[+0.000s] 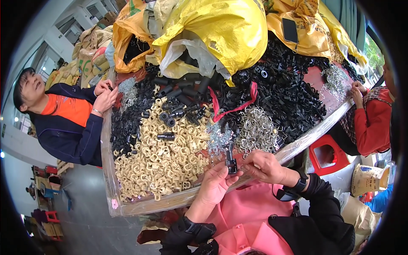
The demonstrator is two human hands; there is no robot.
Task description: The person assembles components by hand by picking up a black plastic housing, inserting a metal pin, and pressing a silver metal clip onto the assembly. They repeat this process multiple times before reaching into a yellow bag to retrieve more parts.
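Note:
My left hand (213,183) grips a black tubular plastic fitting (230,162) upright between thumb and fingers, close to the table's near edge. Beside it, my right hand (268,168) has thumb and fingertips pinched together near the fitting's lower end; whatever they hold is too small to make out. Just beyond my hands lie a heap of bent metal clips (255,127) and a smaller pile of fine silvery pins or springs (218,137). To the left spreads a large heap of beige plastic rings (163,163), with a few black fittings (165,136) lying on top.
Black plastic parts (280,91) cover the table's far side, under a yellow sack (216,32). A red strap (236,108) lies among them. A phone (290,30) rests on a sack. Co-workers sit left (68,114) and right (372,119). A red stool (327,155) stands at right.

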